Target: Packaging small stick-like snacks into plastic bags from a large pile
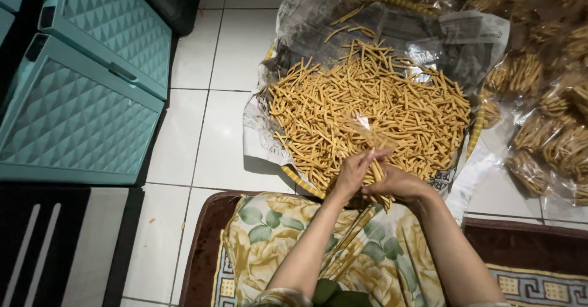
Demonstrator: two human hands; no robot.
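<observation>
hands meet over the near edge of a round woven tray [474, 137] lined with newspaper [257, 123] and heaped with golden fried snack sticks [367, 108]. left hand [354, 172] pinches the neck of a small clear plastic bag [375, 137], fingers closed on it; the bag's open top stands up above the fingers. right hand [397, 183] is clenched round the lower part of the same bag, which holds a bundle of sticks showing below the palm. both hands touch each other just above a floral cloth [275, 246] covering the lap. filled clear packets of sticks [545, 135] lie piled on the tiled floor [196, 123] to the right of the tray. teal plastic drawers [79, 111] stand at far left, well apart from the tray.
</observation>
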